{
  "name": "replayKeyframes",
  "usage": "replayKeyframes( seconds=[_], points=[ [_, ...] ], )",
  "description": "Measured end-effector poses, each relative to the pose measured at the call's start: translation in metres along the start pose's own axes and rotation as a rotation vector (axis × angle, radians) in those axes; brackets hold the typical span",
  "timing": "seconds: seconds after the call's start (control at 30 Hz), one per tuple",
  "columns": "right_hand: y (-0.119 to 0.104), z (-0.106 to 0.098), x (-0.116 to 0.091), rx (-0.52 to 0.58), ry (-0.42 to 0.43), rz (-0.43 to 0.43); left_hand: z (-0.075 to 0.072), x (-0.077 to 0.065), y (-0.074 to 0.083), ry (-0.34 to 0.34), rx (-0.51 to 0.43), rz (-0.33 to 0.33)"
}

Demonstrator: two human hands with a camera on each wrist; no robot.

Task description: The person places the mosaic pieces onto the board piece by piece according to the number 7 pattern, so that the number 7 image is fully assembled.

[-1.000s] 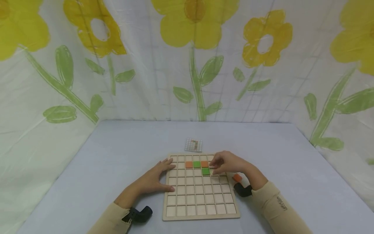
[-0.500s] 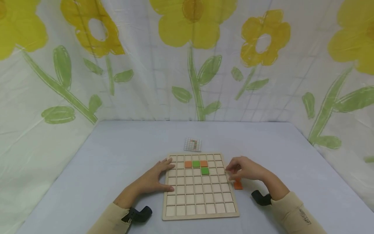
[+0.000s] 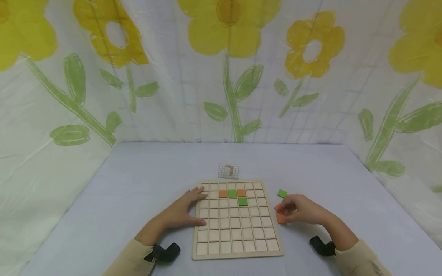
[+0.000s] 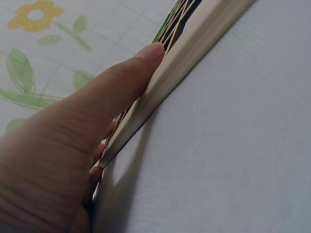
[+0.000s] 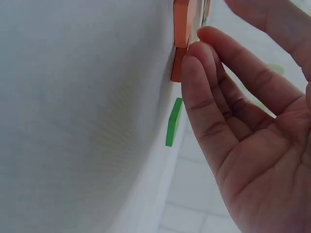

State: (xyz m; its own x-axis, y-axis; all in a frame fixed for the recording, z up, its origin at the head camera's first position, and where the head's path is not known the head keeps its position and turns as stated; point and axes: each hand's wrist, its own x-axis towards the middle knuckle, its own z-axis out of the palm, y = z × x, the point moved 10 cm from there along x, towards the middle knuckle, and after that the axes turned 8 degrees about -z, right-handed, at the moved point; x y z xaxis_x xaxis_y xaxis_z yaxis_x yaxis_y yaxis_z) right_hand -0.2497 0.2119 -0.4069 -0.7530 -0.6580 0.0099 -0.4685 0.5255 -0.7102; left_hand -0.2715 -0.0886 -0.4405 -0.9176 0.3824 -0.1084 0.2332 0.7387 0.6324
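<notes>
My left hand (image 3: 179,211) rests on the left edge of a wooden grid board (image 3: 238,255), thumb and fingers spread apart. In the left wrist view its thumb (image 4: 121,80) lies over the board's rim. Two orange tiles and two green tiles sit in the board's cells, one green tile (image 3: 243,201) below the right-hand orange one (image 3: 241,193). Beyond the board's right side, my right hand (image 3: 304,209) is low at two loose orange tiles (image 3: 280,219), fingertips right at them. Its fingers are bent and its thumb stands apart from them in the right wrist view.
A loose green tile (image 3: 282,193) lies on the white table behind the right hand. Beyond the board's far edge is a small card (image 3: 228,171) printed with a grid pattern. A flower-printed curtain (image 3: 165,96) hangs behind the table.
My right hand has moved off the board to the right and down to the loose orange tiles. The loose green tile has come into sight. The left hand stays put.
</notes>
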Motion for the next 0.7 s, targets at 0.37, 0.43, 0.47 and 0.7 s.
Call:
replayKeyframes(
  seconds=[0.37, 0.43, 0.47, 0.7],
  points=[
    [0.0054, 0.0021, -0.0063, 0.015, 0.027, 0.033, -0.0018, 0.0005, -0.0013, 0.002, -0.008, -0.021],
    [0.0061, 0.0028, -0.0067, 0.013, 0.032, 0.034, -0.0011, 0.0003, -0.0014, 0.0, -0.006, -0.023],
    [0.0063, 0.0031, -0.007, 0.011, 0.035, 0.033, -0.0009, 0.0001, -0.0013, 0.0, -0.005, -0.024],
    [0.0049, 0.0047, -0.0087, -0.002, 0.021, 0.012, -0.0001, 0.0003, -0.0003, 0.0, -0.004, -0.011]
  ],
)
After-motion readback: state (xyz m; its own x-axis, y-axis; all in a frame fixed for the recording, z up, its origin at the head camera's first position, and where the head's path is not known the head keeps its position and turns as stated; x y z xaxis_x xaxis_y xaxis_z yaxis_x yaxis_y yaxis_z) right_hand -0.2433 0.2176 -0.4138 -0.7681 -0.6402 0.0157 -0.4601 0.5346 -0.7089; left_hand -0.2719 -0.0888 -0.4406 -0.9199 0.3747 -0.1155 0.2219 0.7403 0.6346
